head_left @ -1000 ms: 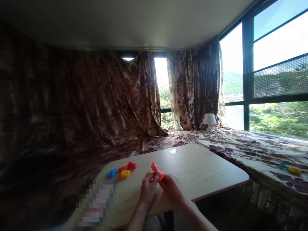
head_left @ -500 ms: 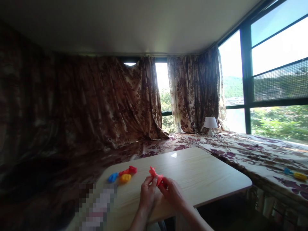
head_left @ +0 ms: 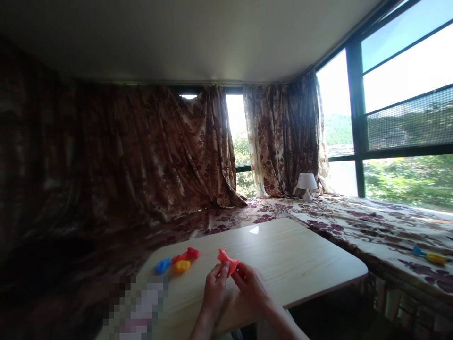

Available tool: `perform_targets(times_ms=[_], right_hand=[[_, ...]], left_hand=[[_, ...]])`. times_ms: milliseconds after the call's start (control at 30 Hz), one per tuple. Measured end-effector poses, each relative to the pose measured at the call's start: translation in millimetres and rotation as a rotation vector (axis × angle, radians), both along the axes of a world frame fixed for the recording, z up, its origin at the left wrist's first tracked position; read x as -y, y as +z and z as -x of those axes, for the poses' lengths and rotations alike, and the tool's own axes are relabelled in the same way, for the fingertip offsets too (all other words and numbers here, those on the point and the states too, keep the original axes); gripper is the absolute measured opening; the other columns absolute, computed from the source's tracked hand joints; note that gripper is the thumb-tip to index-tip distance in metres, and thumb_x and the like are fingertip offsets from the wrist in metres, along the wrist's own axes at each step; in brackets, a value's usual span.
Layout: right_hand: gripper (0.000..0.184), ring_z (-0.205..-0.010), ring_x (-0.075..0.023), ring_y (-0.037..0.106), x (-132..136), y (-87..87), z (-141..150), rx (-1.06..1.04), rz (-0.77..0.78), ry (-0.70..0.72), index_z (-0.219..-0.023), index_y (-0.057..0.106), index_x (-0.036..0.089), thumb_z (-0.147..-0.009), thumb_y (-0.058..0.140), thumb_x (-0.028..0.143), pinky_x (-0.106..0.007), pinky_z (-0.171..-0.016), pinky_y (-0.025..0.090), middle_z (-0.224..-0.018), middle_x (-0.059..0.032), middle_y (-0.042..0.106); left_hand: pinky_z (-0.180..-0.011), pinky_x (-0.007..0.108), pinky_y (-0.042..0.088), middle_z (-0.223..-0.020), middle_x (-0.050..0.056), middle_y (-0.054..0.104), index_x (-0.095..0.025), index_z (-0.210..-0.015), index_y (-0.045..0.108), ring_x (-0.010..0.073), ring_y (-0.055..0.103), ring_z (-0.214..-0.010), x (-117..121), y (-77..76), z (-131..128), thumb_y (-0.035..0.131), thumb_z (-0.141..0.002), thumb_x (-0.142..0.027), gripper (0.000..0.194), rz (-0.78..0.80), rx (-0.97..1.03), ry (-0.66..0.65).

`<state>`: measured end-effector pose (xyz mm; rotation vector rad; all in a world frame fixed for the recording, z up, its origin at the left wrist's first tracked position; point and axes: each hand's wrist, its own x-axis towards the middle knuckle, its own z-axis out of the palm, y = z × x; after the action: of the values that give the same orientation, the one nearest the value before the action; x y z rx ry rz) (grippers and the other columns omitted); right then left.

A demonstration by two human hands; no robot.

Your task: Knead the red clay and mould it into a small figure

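Observation:
Between my two hands, above the near middle of the table, is a coral-red piece of modelling clay [head_left: 227, 260] with an uneven, pointed shape. My left hand [head_left: 215, 283] pinches its lower left part between thumb and fingers. At its right end my right hand [head_left: 249, 278] grips it with the fingertips. Some of the clay is hidden behind my fingers. On the table to the left lie a blue lump [head_left: 163, 266], a yellow lump [head_left: 181, 267] and a darker red lump [head_left: 192, 254], close together and apart from my hands.
The pale wood-look table [head_left: 293, 264] has rounded corners. Behind and right of it spreads a floral-covered surface [head_left: 354, 226] bearing a small white lamp [head_left: 307, 182] and a blue-and-yellow object [head_left: 434, 257]. A blurred-out patch [head_left: 141, 307] covers the table's left front.
The red clay now sits slightly lower and shows a wider, more spread shape between my fingers. Both hands keep their hold. The whole view has shifted a little.

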<state>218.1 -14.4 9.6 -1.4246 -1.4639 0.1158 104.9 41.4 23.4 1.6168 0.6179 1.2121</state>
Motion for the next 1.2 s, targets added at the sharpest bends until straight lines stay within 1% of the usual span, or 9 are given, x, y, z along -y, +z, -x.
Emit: perform_targets(times_ms=[133,233,533,600,700,800,967,1067,1200], right_hand=[[0.022,-0.054,-0.0109,0.046,2.0,3.6,0.3,0.004,0.019,0.028,-0.072,0.06,0.016,-0.085,0.048,0.029,-0.021,-0.052,0.032,-0.06,0.0013,0.058],[0.019,-0.055,-0.011,0.048,2.2,3.1,0.3,0.009,0.024,0.045,-0.072,0.061,0.016,-0.084,0.048,0.025,-0.02,-0.053,0.033,-0.062,0.0007,0.061],[0.017,-0.061,-0.0142,0.056,0.6,-1.0,-0.1,0.054,0.02,0.032,-0.072,0.062,0.016,-0.082,0.049,0.022,-0.022,-0.057,0.035,-0.067,-0.0012,0.065],[0.019,-0.059,-0.0138,0.055,0.1,0.1,-1.2,-0.003,0.035,0.049,-0.072,0.061,0.016,-0.083,0.048,0.025,-0.022,-0.055,0.035,-0.064,-0.001,0.063],[0.027,-0.055,-0.0128,0.053,0.4,2.5,-2.8,-0.184,0.048,0.093,-0.071,0.059,0.015,-0.086,0.045,0.033,-0.022,-0.052,0.036,-0.06,-0.0008,0.06],[0.03,-0.055,-0.0115,0.052,2.6,4.7,-2.6,-0.275,0.036,0.195,-0.068,0.057,0.015,-0.086,0.044,0.034,-0.021,-0.054,0.037,-0.059,-0.0001,0.057],[0.027,-0.054,-0.0099,0.048,3.4,3.6,0.2,-0.247,0.071,0.281,-0.064,0.058,0.014,-0.083,0.048,0.031,-0.02,-0.053,0.035,-0.056,0.0016,0.054],[0.023,-0.055,-0.01,0.048,1.0,0.8,0.4,-0.242,0.072,0.275,-0.07,0.06,0.013,-0.082,0.051,0.031,-0.02,-0.052,0.034,-0.059,0.0021,0.054],[0.024,-0.056,-0.0109,0.05,0.3,1.5,-0.9,-0.204,0.096,0.211,-0.071,0.061,0.013,-0.083,0.049,0.03,-0.02,-0.052,0.034,-0.059,0.0013,0.056]], left_hand=[[-0.077,0.03,0.046,-0.077,0.007,0.068,-0.015,-0.078,0.07,0.0221,0.061,-0.079,1.6,0.1,-0.9,0.055,-0.072,-0.056,0.044,0.001,-0.008,0.022],[-0.078,0.031,0.046,-0.076,0.006,0.067,-0.015,-0.076,0.069,0.022,0.06,-0.08,0.4,-2.3,-1.9,0.057,-0.072,-0.054,0.04,-0.027,-0.022,0.037],[-0.08,0.032,0.045,-0.085,0.008,0.064,-0.014,-0.086,0.07,0.0216,0.058,-0.083,-4.8,-9.3,-2.0,0.054,-0.078,-0.046,0.037,-0.101,-0.085,0.045],[-0.084,0.032,0.044,-0.09,0.009,0.065,-0.014,-0.089,0.07,0.0219,0.058,-0.087,-4.4,-8.1,-1.0,0.052,-0.079,-0.045,0.036,-0.099,-0.079,0.033],[-0.091,0.032,0.042,-0.1,0.009,0.066,-0.018,-0.097,0.068,0.0218,0.058,-0.098,-2.2,-4.5,1.1,0.048,-0.082,-0.043,0.035,-0.049,-0.037,0.004],[-0.093,0.032,0.041,-0.103,0.009,0.067,-0.018,-0.098,0.068,0.0219,0.058,-0.102,0.7,-1.1,2.7,0.048,-0.082,-0.043,0.036,0.011,-0.015,-0.045],[-0.092,0.035,0.043,-0.096,0.01,0.07,-0.013,-0.092,0.07,0.0242,0.061,-0.095,1.7,-0.2,2.9,0.055,-0.076,-0.046,0.039,0.054,0.021,-0.07],[-0.086,0.034,0.045,-0.09,0.01,0.071,-0.012,-0.091,0.071,0.0245,0.062,-0.089,0.8,-1.4,2.4,0.058,-0.074,-0.046,0.041,0.058,0.032,-0.051],[-0.08,0.03,0.046,-0.086,0.008,0.071,-0.012,-0.09,0.071,0.022,0.063,-0.083,0.3,-2.8,2.1,0.055,-0.077,-0.045,0.039,0.024,-0.005,-0.047]])
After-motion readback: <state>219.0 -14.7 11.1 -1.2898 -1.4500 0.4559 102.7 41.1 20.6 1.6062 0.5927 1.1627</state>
